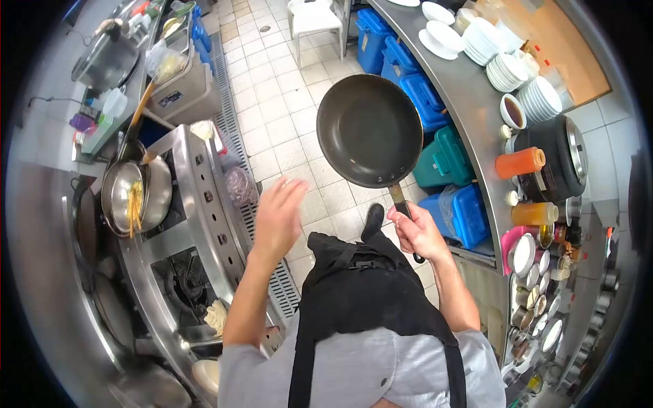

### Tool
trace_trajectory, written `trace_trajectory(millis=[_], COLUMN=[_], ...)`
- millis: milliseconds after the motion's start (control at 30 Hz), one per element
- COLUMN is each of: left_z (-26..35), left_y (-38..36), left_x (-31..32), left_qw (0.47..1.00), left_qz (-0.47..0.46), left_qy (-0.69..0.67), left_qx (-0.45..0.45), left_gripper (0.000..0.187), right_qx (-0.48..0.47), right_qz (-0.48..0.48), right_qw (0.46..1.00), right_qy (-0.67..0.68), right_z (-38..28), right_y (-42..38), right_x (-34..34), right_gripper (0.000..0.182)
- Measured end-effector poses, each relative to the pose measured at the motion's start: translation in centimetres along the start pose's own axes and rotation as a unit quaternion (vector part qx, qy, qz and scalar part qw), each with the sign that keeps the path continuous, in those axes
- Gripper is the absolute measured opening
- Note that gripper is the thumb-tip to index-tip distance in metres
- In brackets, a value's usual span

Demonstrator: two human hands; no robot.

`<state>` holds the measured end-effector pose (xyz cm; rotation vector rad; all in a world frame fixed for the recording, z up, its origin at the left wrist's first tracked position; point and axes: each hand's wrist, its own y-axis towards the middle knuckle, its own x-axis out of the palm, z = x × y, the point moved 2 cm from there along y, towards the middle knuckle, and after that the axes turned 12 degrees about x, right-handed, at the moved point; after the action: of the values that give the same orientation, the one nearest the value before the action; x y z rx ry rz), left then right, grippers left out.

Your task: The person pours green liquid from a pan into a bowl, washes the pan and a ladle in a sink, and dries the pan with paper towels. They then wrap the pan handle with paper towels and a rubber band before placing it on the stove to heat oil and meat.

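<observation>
My right hand [416,233] is wrapped round the black handle of a frying pan [371,129]. The pan is held out over the tiled floor, its dark inner surface facing me, with nothing visible in it. My left hand [279,212] is raised in the air to the left of the pan, apart from it. Its fingers are stretched out, slightly blurred, and hold nothing. Nearest to that hand is the front of the steel stove [207,177].
On the stove, a pan and strainer [121,197] hold chopsticks, beside a bare burner [187,285]. Along the right, a steel counter [469,119] carries stacked plates [484,41], an orange squeeze bottle [520,163] and a black cooker [554,160]. Lidded bins [445,158] stand underneath. A white stool [315,20] is ahead.
</observation>
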<state>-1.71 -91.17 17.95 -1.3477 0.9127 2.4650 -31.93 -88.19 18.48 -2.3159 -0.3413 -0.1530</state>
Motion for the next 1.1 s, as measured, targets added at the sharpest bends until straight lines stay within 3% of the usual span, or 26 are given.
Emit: trace_trajectory(millis=[133, 267, 367, 400, 433, 500, 533, 567, 600, 633, 667, 700, 800, 867, 967, 1100], left_z=[1.2, 4.2, 5.7, 6.4, 6.3, 4.9, 4.6, 3.0, 1.3, -0.2, -2.5, -4.2, -8.5, -9.9, -11.2, -9.0], left_y=[11.5, 19.9, 24.0, 25.9, 26.9, 28.2, 29.4, 29.6, 30.0, 30.4, 31.0, 32.1, 36.3, 39.7, 44.8, 50.1], left_x=[6.4, 10.5, 13.9, 13.9, 14.4, 15.4, 14.6, 14.9, 15.0, 14.9, 15.0, 14.6, 14.7, 15.2, 17.1, 19.5], left_qw=[0.991, 0.979, 0.982, 0.982, 0.981, 0.943, 0.917, 0.915, 0.942, 0.96, 0.968, 0.963, 0.959, 0.973, 0.956, 0.923], left_qz=[-0.055, -0.065, -0.078, -0.054, -0.053, -0.208, -0.317, -0.324, -0.279, -0.233, -0.239, -0.265, -0.281, -0.093, -0.119, -0.15], left_qy=[0.055, 0.123, 0.07, 0.027, 0.028, -0.181, -0.18, -0.181, -0.102, -0.02, -0.075, -0.045, -0.023, 0.06, -0.072, -0.16], left_qx=[0.111, 0.147, 0.158, 0.179, 0.187, 0.185, 0.16, 0.158, 0.158, 0.152, 0.036, -0.029, 0.003, 0.203, 0.26, 0.316], left_gripper=[0.056, 0.064, 0.067, 0.056, 0.056, 0.04, 0.018, 0.018, 0.015, 0.013, 0.01, 0.008, 0.009, 0.024, 0.04, 0.046], right_qx=[-0.065, -0.149, -0.174, -0.209, -0.242, -0.246, -0.219, -0.19, -0.257, -0.253, -0.17, -0.08, -0.076, -0.066, -0.077, -0.101], right_qz=[0.067, 0.125, 0.131, 0.149, 0.164, 0.172, 0.185, 0.196, 0.21, 0.203, 0.18, 0.155, 0.101, 0.116, 0.17, 0.204], right_qw=[0.994, 0.974, 0.968, 0.951, 0.931, 0.928, 0.931, 0.934, 0.923, 0.925, 0.965, 0.984, 0.979, 0.972, 0.954, 0.942], right_qy=[-0.052, -0.121, -0.124, -0.171, -0.22, -0.222, -0.226, -0.232, -0.197, -0.198, -0.087, 0.028, 0.159, 0.193, 0.236, 0.248], right_z=[-1.9, -4.3, -6.6, -7.6, -8.6, -9.8, -10.5, -10.9, -11.4, -12.1, -12.6, -13.0, -14.9, -17.0, -19.8, -23.2], right_y=[0.2, 1.5, 2.3, 2.7, 3.3, 4.7, 5.1, 5.6, 6.4, 7.1, 7.7, 8.6, 11.9, 13.8, 16.9, 19.2], right_x=[-3.4, -8.9, -13.3, -14.8, -16.1, -18.6, -19.4, -19.9, -19.8, -20.2, -20.5, -20.3, -20.7, -19.9, -17.2, -14.3], right_gripper=[0.014, 0.017, 0.019, 0.019, 0.019, 0.02, 0.02, 0.02, 0.018, 0.018, 0.016, 0.014, 0.012, 0.011, 0.011, 0.012])
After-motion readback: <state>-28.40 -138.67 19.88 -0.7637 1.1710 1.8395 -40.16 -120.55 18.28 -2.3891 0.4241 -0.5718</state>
